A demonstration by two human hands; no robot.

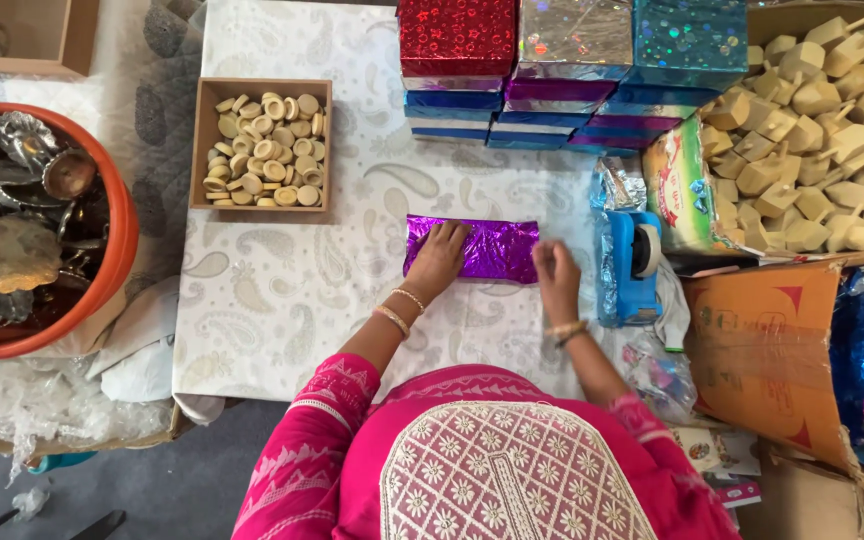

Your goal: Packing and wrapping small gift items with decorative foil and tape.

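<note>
Parcel: your purple foil parcel [482,250] sat mid-table [272,300], bare cloth all round.
Left hand [439,257]: pressed flat on its left end.
Right hand [555,275]: pinched the right edge.
Hidden: contents wrapped, couldn't tell.
Squeeze: blue tape dispenser [634,265] sat just right.

So the foil-wrapped parcel [472,250] sits mid-bench [282,300], with the left hand [439,258] pressed on it and the right hand [555,275] at its right end. The tape dispenser [632,262] is just right of that. Behind sits a stack of wrapped boxes [567,70]. The tray of wooden discs [262,145] is back left, the tub of metal pieces [37,220] off the bench's left edge, and the carton of wooden blocks [812,140] far right.
</note>
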